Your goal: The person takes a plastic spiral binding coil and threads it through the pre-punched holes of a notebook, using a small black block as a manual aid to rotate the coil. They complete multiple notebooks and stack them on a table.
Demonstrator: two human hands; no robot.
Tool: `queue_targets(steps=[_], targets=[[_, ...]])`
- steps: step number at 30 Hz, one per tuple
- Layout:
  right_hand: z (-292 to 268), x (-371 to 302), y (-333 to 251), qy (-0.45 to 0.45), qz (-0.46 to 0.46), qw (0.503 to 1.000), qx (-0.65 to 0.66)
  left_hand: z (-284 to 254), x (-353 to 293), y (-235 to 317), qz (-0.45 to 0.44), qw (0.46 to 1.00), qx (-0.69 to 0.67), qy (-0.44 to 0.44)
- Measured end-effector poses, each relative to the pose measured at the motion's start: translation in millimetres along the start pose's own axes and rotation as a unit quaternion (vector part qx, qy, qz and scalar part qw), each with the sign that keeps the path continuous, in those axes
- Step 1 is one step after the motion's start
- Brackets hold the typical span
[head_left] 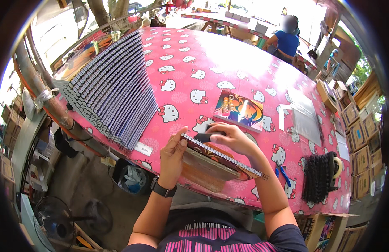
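Observation:
A spiral-bound notebook (221, 157) is tilted up on its edge in front of me, its wire coil along the top. Loose coil sticks out past its right end. My left hand (172, 153) grips the notebook's left end between thumb and fingers; a dark watch is on that wrist. My right hand (230, 137) is curled round a black, rounded tool (204, 137) just above the coil's left part. Its exact kind I cannot make out. Below the notebook lies a worn wooden board (198, 176) at the table edge.
Many spiral notebooks form a tall stack (112, 88) at left. Ahead lie a colourful-covered book pile (240, 110) and clear plastic sheets (305, 126). Blue pliers (283, 174), black coils (316, 178) and a tape roll (338, 168) sit at right. A person (285, 42) sits farther back.

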State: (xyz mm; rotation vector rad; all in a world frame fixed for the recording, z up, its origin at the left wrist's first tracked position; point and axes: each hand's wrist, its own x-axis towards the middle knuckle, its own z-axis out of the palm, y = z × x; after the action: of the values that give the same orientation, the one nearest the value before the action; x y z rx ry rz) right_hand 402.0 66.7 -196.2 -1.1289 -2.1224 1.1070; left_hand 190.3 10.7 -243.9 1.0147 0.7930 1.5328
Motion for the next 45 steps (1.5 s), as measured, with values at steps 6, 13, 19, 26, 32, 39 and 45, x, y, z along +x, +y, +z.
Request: queue_targets(steps=[6, 13, 19, 26, 32, 39, 45], targets=[[-29, -28, -56, 0.100, -0.056, 0.993, -0.035, 7, 5, 26, 0.047, 0.995, 0.079, -0.034], [-9, -55, -115, 0.153, -0.157, 0.972, -0.078, 48, 3, 49, 0.178, 0.966, 0.157, -0.101], [-6, -55, -117, 0.160, -0.187, 0.968, -0.052, 51, -2, 55, 0.238, 0.946, 0.187, -0.115], [-2, -58, -111, 0.151, -0.173, 0.972, -0.053, 54, -8, 50, 0.254, 0.948, 0.164, -0.099], [2, -58, -110, 0.190, -0.208, 0.953, -0.115, 56, -8, 49, 0.247, 0.954, 0.142, -0.088], [3, -55, -127, 0.171, -0.135, 0.971, -0.101, 46, -2, 47, 0.180, 0.965, 0.160, -0.106], [-31, -42, -165, 0.243, -0.208, 0.947, -0.025, 17, 12, 68, 0.190, 0.951, 0.219, -0.105]])
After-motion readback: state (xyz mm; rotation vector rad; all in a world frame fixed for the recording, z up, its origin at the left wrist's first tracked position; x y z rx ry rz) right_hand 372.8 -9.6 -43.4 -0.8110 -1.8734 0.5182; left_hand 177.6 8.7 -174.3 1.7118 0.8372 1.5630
